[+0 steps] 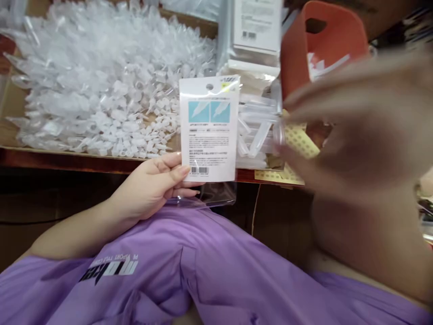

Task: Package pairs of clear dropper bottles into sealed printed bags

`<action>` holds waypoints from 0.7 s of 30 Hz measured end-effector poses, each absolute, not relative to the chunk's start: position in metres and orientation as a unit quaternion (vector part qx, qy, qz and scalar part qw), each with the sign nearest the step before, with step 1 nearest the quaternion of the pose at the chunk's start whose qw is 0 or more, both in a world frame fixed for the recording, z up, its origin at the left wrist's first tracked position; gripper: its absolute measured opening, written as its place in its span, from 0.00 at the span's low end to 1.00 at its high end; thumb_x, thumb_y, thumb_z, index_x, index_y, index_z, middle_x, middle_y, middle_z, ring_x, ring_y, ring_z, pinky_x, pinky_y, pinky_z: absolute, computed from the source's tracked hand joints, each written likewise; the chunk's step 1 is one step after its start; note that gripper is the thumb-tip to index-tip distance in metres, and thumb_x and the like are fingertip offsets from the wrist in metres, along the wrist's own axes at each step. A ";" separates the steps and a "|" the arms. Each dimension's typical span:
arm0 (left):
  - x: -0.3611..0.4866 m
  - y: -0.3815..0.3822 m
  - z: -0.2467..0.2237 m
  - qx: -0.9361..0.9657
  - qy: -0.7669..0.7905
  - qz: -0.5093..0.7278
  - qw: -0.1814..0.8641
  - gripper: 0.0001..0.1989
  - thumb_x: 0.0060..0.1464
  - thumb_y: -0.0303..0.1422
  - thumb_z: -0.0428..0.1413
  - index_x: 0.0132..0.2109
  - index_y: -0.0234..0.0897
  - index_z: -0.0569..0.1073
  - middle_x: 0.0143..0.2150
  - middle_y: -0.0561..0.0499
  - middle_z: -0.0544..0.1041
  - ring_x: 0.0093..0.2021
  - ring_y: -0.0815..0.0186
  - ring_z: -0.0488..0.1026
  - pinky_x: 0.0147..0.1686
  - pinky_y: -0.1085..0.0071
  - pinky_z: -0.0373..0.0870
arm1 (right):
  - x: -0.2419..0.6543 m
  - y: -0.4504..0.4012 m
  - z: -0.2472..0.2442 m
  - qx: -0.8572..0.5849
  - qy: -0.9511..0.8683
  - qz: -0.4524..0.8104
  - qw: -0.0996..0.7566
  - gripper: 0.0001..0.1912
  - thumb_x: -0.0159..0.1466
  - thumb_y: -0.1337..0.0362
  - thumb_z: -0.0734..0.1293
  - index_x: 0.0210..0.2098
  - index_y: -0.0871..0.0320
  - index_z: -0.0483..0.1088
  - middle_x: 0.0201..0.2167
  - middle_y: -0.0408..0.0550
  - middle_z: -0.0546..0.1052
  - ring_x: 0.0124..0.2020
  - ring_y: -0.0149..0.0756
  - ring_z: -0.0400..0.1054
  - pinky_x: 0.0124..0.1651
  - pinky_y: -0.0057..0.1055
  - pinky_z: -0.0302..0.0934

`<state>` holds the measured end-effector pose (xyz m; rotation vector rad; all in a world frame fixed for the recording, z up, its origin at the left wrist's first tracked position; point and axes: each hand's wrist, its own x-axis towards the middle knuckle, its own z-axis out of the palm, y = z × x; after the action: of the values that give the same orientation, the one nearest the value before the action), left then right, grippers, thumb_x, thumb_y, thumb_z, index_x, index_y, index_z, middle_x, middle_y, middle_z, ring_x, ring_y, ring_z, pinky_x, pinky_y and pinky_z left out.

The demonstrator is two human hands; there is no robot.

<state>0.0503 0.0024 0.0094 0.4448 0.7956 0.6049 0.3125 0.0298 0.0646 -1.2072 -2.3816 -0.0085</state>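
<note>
In my left hand is a clear plastic bag with a white printed card in it, pinched at the lower left edge. The card stands upright, with two blue pictures and a barcode showing. My right hand is smeared by motion at the right, apart from the card, and its fingers cannot be made out. Behind the card, many small clear plastic pieces fill a cardboard tray. Clear tubes lie to the right of the card.
A stack of white packaged cards stands behind the tubes. An orange container with white scraps is at the back right. Yellow perforated sheets lie by the table's front edge.
</note>
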 end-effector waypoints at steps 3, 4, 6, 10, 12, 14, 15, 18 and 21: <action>0.054 0.003 0.009 0.216 0.340 0.300 0.865 0.10 0.59 0.28 0.59 0.47 0.38 0.81 0.46 0.47 0.83 0.42 0.64 0.82 0.37 0.77 0.77 | 0.264 -0.022 0.055 -0.266 -0.940 -0.009 0.213 0.07 0.65 0.63 0.68 0.44 0.52 0.72 0.43 0.43 0.78 0.49 0.33 0.70 0.53 0.31 0.66; 0.055 0.002 0.008 0.215 0.330 0.302 0.868 0.10 0.60 0.28 0.58 0.47 0.37 0.81 0.45 0.47 0.83 0.42 0.64 0.82 0.38 0.77 0.77 | 0.254 -0.031 0.050 -0.247 -0.947 -0.029 0.202 0.07 0.65 0.64 0.67 0.44 0.52 0.72 0.42 0.42 0.78 0.49 0.33 0.69 0.53 0.31 0.66; 0.055 -0.001 0.007 0.206 0.315 0.305 0.875 0.10 0.60 0.27 0.57 0.47 0.36 0.81 0.44 0.46 0.84 0.43 0.64 0.81 0.41 0.76 0.76 | 0.243 -0.038 0.042 -0.248 -0.949 -0.061 0.184 0.07 0.66 0.66 0.66 0.44 0.52 0.72 0.41 0.40 0.79 0.49 0.33 0.68 0.53 0.31 0.64; 0.054 -0.008 0.004 0.181 0.303 0.294 0.888 0.11 0.60 0.27 0.57 0.48 0.35 0.80 0.47 0.44 0.83 0.45 0.62 0.80 0.48 0.70 0.74 | 0.239 -0.039 0.039 -0.256 -0.945 -0.059 0.196 0.04 0.64 0.67 0.69 0.39 0.52 0.72 0.37 0.39 0.79 0.45 0.31 0.68 0.49 0.30 0.64; 0.054 -0.011 0.003 0.172 0.309 0.275 0.894 0.11 0.61 0.27 0.56 0.49 0.35 0.80 0.47 0.45 0.82 0.44 0.64 0.80 0.47 0.71 0.75 | 0.237 -0.040 0.043 -0.269 -0.939 -0.017 0.212 0.02 0.64 0.68 0.67 0.36 0.55 0.72 0.35 0.41 0.79 0.43 0.31 0.69 0.48 0.30 0.64; 0.053 -0.014 0.002 0.165 0.318 0.254 0.899 0.12 0.61 0.27 0.56 0.49 0.37 0.79 0.46 0.46 0.83 0.42 0.66 0.80 0.43 0.74 0.75 | 0.235 -0.040 0.048 -0.291 -0.932 0.042 0.213 0.02 0.65 0.69 0.66 0.36 0.58 0.72 0.34 0.45 0.78 0.40 0.31 0.70 0.47 0.29 0.66; 0.052 -0.016 0.001 0.162 0.322 0.245 0.900 0.11 0.61 0.27 0.56 0.48 0.37 0.80 0.45 0.46 0.83 0.41 0.67 0.80 0.41 0.75 0.75 | 0.234 -0.040 0.050 -0.305 -0.927 0.071 0.208 0.02 0.65 0.69 0.66 0.36 0.59 0.72 0.33 0.46 0.78 0.38 0.32 0.71 0.46 0.29 0.66; 0.051 -0.020 -0.003 0.153 0.329 0.225 0.904 0.09 0.60 0.28 0.57 0.45 0.37 0.80 0.43 0.47 0.83 0.39 0.67 0.80 0.41 0.75 0.75 | 0.229 -0.036 0.052 -0.364 -0.901 0.142 0.191 0.02 0.63 0.69 0.66 0.34 0.60 0.72 0.33 0.50 0.75 0.36 0.33 0.70 0.40 0.30 0.67; 0.049 -0.021 -0.009 0.150 0.307 0.206 0.917 0.08 0.59 0.28 0.57 0.43 0.38 0.81 0.41 0.48 0.83 0.39 0.68 0.80 0.42 0.75 0.75 | 0.226 -0.029 0.048 -0.440 -0.859 0.201 0.167 0.03 0.63 0.68 0.65 0.33 0.61 0.71 0.34 0.51 0.73 0.36 0.34 0.70 0.37 0.30 0.67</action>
<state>0.0491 -0.0212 -0.0092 0.3079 0.6307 0.4232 0.2264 -0.0290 0.0483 -1.2526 -2.4457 0.5734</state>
